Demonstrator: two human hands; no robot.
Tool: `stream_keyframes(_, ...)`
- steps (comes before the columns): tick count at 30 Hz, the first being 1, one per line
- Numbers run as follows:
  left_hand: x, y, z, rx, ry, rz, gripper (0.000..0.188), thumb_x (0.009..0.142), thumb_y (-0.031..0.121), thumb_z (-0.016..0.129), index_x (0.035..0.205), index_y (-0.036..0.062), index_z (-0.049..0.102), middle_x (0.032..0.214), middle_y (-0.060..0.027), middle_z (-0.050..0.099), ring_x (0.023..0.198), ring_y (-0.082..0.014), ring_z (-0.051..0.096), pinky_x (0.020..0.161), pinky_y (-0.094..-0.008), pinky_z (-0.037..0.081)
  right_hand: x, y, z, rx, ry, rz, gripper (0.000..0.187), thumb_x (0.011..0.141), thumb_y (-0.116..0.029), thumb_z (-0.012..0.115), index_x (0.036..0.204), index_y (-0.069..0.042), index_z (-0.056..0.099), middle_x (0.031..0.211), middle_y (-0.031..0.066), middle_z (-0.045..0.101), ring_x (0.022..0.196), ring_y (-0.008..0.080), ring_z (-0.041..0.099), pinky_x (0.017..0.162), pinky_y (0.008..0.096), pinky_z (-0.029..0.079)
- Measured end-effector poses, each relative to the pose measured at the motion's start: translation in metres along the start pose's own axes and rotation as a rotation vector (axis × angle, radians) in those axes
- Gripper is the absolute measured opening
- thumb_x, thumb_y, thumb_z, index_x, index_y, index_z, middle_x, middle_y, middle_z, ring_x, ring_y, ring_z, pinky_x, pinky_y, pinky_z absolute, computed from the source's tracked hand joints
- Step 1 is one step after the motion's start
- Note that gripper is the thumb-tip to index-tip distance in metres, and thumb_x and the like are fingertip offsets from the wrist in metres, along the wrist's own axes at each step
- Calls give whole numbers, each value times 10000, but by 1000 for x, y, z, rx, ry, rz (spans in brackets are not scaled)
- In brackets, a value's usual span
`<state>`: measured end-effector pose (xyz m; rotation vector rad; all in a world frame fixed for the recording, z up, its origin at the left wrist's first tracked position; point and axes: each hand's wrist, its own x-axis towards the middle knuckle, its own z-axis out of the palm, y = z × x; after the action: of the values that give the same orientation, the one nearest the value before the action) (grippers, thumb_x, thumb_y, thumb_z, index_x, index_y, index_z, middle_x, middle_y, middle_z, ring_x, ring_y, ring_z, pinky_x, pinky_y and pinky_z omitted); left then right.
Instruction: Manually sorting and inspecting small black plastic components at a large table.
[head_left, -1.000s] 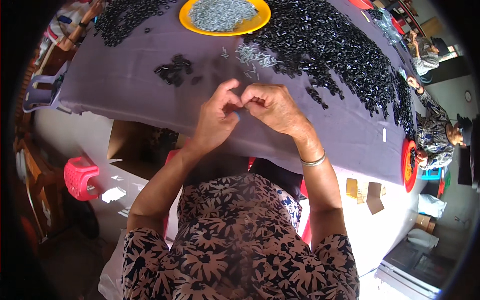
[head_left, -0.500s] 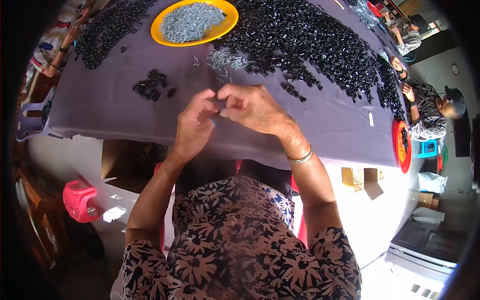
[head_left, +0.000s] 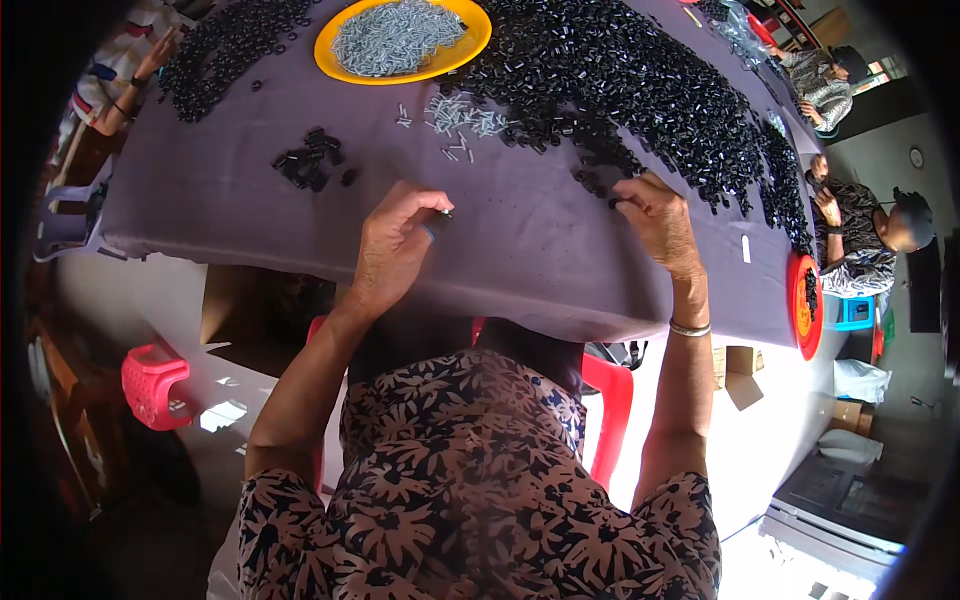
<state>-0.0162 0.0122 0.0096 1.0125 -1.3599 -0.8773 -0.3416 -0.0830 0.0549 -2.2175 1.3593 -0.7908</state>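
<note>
My left hand (head_left: 390, 245) is closed in a pinch above the near part of the cloth. Between its thumb and forefinger is a small dark piece with a pale end (head_left: 446, 213); its exact kind is too small to tell. Out to the right, my right hand (head_left: 662, 225) pinches a small black piece (head_left: 615, 203) at the near edge of a wide heap of small black pieces (head_left: 620, 85). Loose silvery pins (head_left: 468, 118) lie beyond my hands. A small cluster of black pieces (head_left: 308, 160) rests to the left.
A yellow plate (head_left: 482, 25) of silvery pins stands at the far side of the purple cloth (head_left: 500, 255). More black pieces (head_left: 225, 60) spread at far left. At the right edge is a red plate (head_left: 803, 340). Other people sit at both sides of the table.
My hands were close together in front of me. My right hand has moved away to the right, to the heap's edge, while my left hand has stayed almost in place.
</note>
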Motion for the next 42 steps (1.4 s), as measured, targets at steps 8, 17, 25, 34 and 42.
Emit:
stream_keyframes(8,-1,-10,-5,15,11,-26,268,820,-170,575,996,16,653,955,-22,532,906,-103,553,820,-234,455,-6,-4,8,-246,44,-223,144,750,33,662,891,8,650,815,142,607,702,302,602,634,351,476)
stream_keyframes(17,7,7,4,232,17,-44,280,762,-149,545,943,31,660,881,-3,584,797,-91,590,707,-223,469,2,-54,43,290,-36,43,87,816,41,687,888,-7,676,848,2,639,766,59,574,673,211,473)
stream_keyframes(25,10,-3,7,394,-53,21,403,709,-103,570,1078,52,617,874,-61,635,812,-175,640,722,-301,513,11,-85,109,710,-247,76,141,840,66,670,958,-11,659,916,-24,638,809,29,560,727,191,479)
stream_keyframes(34,9,-1,3,317,-61,-32,563,698,-76,577,1244,59,535,861,-64,676,805,-222,655,762,-343,518,6,-83,118,768,-215,16,240,822,113,654,1018,-25,648,928,-21,625,823,40,563,729,190,479)
stream_keyframes(42,8,-3,5,345,-59,2,552,692,-55,590,1230,55,529,851,-70,674,804,-268,649,764,-381,513,5,-85,120,592,-144,-134,278,783,147,637,1001,-26,658,901,-17,584,769,39,535,675,189,451)
